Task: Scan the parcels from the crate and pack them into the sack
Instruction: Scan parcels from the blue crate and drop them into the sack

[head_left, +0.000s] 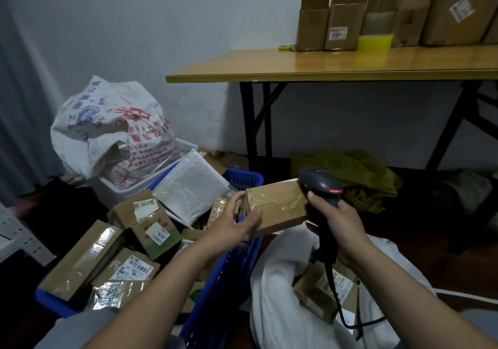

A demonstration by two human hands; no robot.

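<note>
The parcel (276, 207) hangs over the crate's (223, 276) right rim, long axis running left to right, its left end gripped by the left hand (237, 224). The right hand (341, 228) clasps the scanner (322, 187) touching the parcel's right end; the sack (283, 303) gapes just below, near right.

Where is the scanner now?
In the head view, right of centre: the right hand grips the scanner beside the taped parcel in the left hand, above the white sack.

1 scanner (323, 184), 1 held parcel (277, 206), 1 blue crate (221, 281), 1 printed sack (113, 127), 1 plain sack (280, 308)
</note>
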